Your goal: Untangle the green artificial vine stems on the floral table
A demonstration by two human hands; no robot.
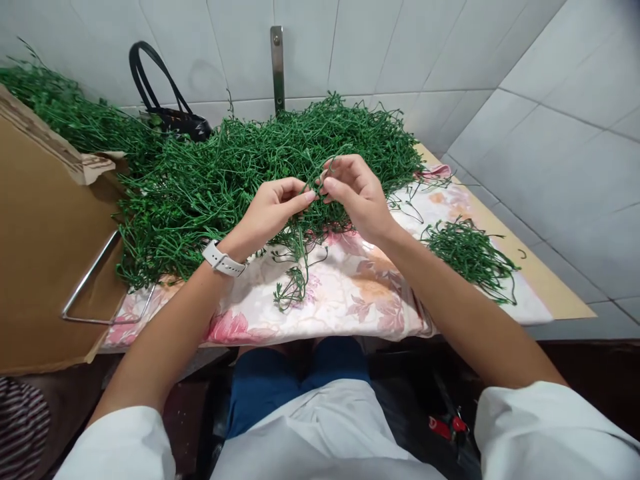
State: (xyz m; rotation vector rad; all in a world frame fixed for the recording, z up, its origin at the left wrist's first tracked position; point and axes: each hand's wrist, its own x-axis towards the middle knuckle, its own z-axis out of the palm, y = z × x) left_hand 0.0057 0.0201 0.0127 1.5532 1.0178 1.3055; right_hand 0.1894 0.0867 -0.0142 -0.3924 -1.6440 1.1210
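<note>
Thing in hands: a thin green stem [311, 185] is being pinched by the fingertips of both hands, and it is rising in a small loop above the heap.
Left hand: the left hand [273, 210] is closing thumb and fingers on this stem, and a white smartwatch [223, 259] is sitting on its wrist.
Right hand: the right hand [357, 197] is also closing its fingers on the stem, from the other side.
Hands together: both hands are staying just apart, not touching each other, over the heap.
Place of the stem: it is coming out from a large heap of green leafy sprigs [280, 167], which is lying on the table.
Near the hands: a loose sprig [293, 287] is hanging down onto a floral cloth [345, 287], and a smaller pile of sprigs [470, 257] is lying on the right side of this cloth.
Left side: a brown cardboard sheet [45, 247] is lying there, with a metal wire frame [95, 280] on it.
Behind: a black bag [173, 113] is standing against a white tile wall [450, 53], near a metal bracket [277, 67].
Below: the person is sitting in a white top [320, 433] and blue shorts [295, 380].
</note>
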